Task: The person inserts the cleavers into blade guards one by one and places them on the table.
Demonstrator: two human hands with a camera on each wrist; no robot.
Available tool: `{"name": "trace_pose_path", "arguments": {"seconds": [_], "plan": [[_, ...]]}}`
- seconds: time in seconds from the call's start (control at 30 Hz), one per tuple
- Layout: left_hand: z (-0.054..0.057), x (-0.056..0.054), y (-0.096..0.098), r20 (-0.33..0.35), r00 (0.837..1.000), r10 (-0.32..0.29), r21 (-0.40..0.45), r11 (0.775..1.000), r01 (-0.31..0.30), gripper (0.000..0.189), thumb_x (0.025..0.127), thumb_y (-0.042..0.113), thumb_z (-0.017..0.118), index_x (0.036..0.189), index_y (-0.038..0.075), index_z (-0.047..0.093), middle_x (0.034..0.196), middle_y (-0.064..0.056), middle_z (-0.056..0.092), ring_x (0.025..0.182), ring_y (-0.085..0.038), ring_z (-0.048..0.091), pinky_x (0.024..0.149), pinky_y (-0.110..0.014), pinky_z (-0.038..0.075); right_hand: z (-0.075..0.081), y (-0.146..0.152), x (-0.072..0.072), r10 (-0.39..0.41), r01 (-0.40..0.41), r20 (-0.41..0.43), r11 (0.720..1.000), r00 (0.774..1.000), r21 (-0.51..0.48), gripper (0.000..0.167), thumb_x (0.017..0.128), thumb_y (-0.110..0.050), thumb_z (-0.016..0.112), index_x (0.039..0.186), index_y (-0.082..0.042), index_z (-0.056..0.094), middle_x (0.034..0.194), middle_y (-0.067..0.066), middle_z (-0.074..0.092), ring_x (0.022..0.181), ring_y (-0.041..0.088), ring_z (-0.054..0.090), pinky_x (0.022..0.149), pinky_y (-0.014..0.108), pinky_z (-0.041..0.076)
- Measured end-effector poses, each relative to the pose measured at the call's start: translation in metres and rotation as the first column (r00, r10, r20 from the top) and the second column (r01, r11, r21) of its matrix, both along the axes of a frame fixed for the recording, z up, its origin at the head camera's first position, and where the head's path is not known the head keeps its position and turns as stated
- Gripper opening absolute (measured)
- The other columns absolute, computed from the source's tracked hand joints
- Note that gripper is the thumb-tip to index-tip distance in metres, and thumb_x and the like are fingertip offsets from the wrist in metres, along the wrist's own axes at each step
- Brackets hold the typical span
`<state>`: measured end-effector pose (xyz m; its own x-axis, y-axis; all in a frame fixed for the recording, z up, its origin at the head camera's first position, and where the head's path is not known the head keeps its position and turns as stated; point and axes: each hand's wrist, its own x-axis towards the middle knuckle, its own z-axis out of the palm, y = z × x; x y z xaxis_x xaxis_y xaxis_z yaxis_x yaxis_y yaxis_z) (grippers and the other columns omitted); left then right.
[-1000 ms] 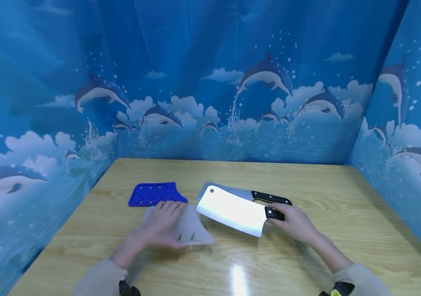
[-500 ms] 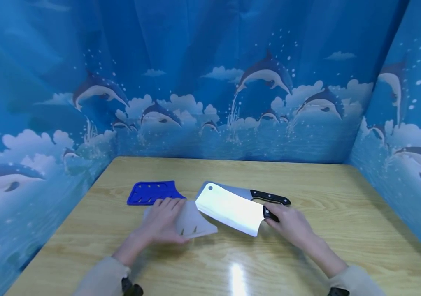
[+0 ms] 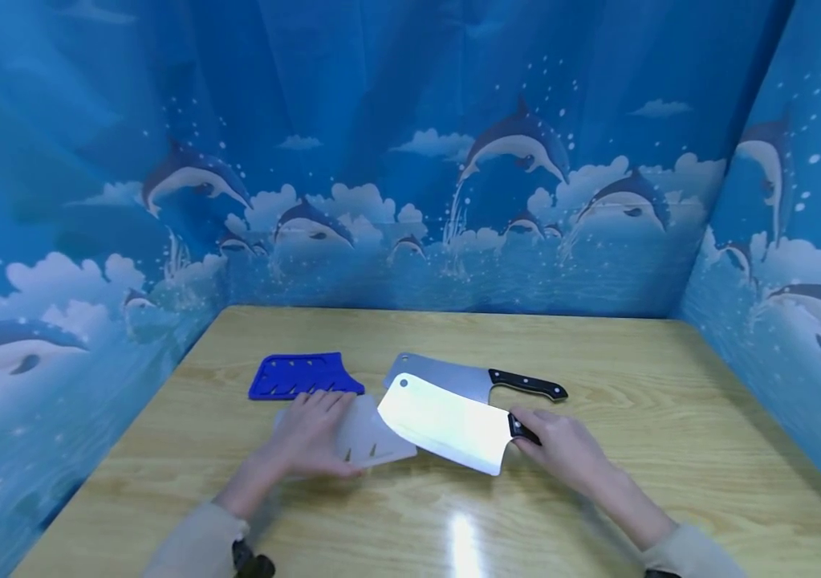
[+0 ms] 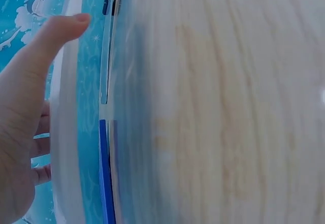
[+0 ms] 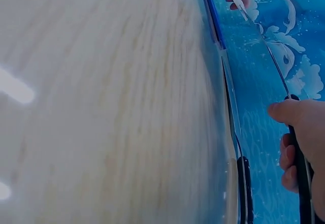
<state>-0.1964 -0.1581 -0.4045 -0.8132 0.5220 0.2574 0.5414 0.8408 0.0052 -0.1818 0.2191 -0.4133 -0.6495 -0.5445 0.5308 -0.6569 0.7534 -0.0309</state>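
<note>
My right hand (image 3: 562,445) grips the black handle of a cleaver (image 3: 446,425), whose bright broad blade points left. In the right wrist view the cleaver (image 5: 277,64) is raised above the table, its fingers curled round the handle. My left hand (image 3: 312,433) holds a translucent white blade sheath (image 3: 377,437) from its left side. Seen from the left wrist, thumb and fingers lie on opposite sides of the sheath (image 4: 68,132), which is also off the table. The cleaver's front end overlaps the sheath's right end in the head view; whether it is inside I cannot tell.
A second knife (image 3: 453,377) with a wide grey blade and black riveted handle lies behind the cleaver. Left of it lies a blue slotted blade sheath (image 3: 305,376). The wooden table (image 3: 526,514) is enclosed by dolphin-print curtains (image 3: 381,160).
The cleaver has shifted slightly left and towards me, bringing its front end over the white sheath's edge. The white sheath has tilted a little and moved slightly. The second knife and blue sheath stay put.
</note>
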Motion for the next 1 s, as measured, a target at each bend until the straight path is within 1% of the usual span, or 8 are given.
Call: {"name": "trace_pose_path", "arguments": {"seconds": [0.17,0.3,0.4,0.5,0.57,0.63,0.8,1.0], "plan": [[0.002,0.000,-0.004,-0.037,0.998,-0.050,-0.018,0.999,0.049,0.108,0.050,0.072,0.070,0.131,0.004,0.048,0.123,-0.010,0.055,0.107,-0.028,0.051,0.088,-0.050,0.042,0.003,0.004,0.000,0.095,-0.095,-0.009,0.995,0.995,-0.009,0.043,0.067,-0.012,0.080,0.106,-0.002,0.064,0.077,0.006,0.065,0.063,0.017,0.062,0.049,0.027,0.049],[0.003,0.001,-0.006,-0.048,0.992,-0.116,-0.028,0.993,0.115,0.108,0.050,0.072,0.070,0.132,0.004,0.049,0.124,-0.010,0.055,0.110,-0.029,0.050,0.091,-0.052,0.040,0.005,0.009,0.000,0.188,-0.189,-0.031,0.982,0.982,-0.020,0.043,0.066,-0.009,0.079,0.106,-0.005,0.064,0.075,0.003,0.063,0.058,0.010,0.058,0.046,0.020,0.046],[0.003,0.003,-0.006,-0.051,0.983,-0.176,-0.030,0.984,0.174,0.107,0.049,0.072,0.070,0.131,0.004,0.050,0.124,-0.009,0.055,0.111,-0.028,0.050,0.092,-0.053,0.039,0.005,0.013,-0.001,0.244,-0.245,-0.017,0.969,0.970,-0.014,0.042,0.066,-0.008,0.078,0.106,-0.006,0.063,0.075,0.001,0.062,0.057,0.007,0.056,0.046,0.016,0.044],[0.003,0.004,-0.003,-0.088,0.967,-0.238,-0.037,0.971,0.235,0.107,0.048,0.072,0.071,0.129,0.005,0.051,0.122,-0.008,0.056,0.109,-0.025,0.051,0.089,-0.047,0.042,0.005,0.017,-0.002,0.277,-0.277,-0.005,0.961,0.961,0.005,0.042,0.067,-0.009,0.077,0.106,-0.007,0.063,0.077,0.001,0.062,0.059,0.007,0.056,0.047,0.016,0.044],[0.002,0.004,-0.001,-0.115,0.957,-0.266,-0.052,0.964,0.261,0.107,0.047,0.073,0.071,0.128,0.005,0.052,0.121,-0.007,0.057,0.107,-0.023,0.051,0.085,-0.043,0.043,0.004,0.019,-0.003,0.294,-0.294,-0.007,0.956,0.956,0.009,0.042,0.068,-0.009,0.077,0.107,-0.007,0.063,0.077,0.001,0.062,0.059,0.006,0.055,0.047,0.016,0.043],[0.002,0.004,0.000,-0.128,0.952,-0.278,-0.052,0.961,0.273,0.108,0.046,0.073,0.071,0.128,0.004,0.052,0.121,-0.008,0.057,0.108,-0.023,0.051,0.085,-0.042,0.043,0.002,0.021,-0.004,0.300,-0.300,-0.014,0.954,0.954,0.008,0.042,0.068,-0.010,0.077,0.107,-0.007,0.063,0.077,0.001,0.062,0.059,0.005,0.055,0.047,0.015,0.043],[0.004,0.004,0.001,-0.113,0.952,-0.283,-0.048,0.959,0.280,0.109,0.047,0.072,0.071,0.129,0.003,0.051,0.122,-0.010,0.057,0.110,-0.025,0.050,0.088,-0.046,0.042,0.002,0.023,-0.005,0.321,-0.322,-0.016,0.947,0.947,-0.010,0.040,0.070,-0.011,0.076,0.107,-0.003,0.064,0.078,0.002,0.063,0.058,0.004,0.055,0.047,0.013,0.043],[0.006,0.003,0.004,-0.109,0.941,-0.319,-0.058,0.948,0.314,0.108,0.047,0.070,0.073,0.128,0.002,0.051,0.122,-0.008,0.057,0.109,-0.024,0.051,0.090,-0.047,0.042,0.006,0.024,-0.008,0.346,-0.346,0.010,0.938,0.938,0.011,0.038,0.073,-0.010,0.074,0.108,-0.002,0.064,0.080,0.004,0.064,0.059,0.007,0.057,0.049,0.015,0.045]]}}
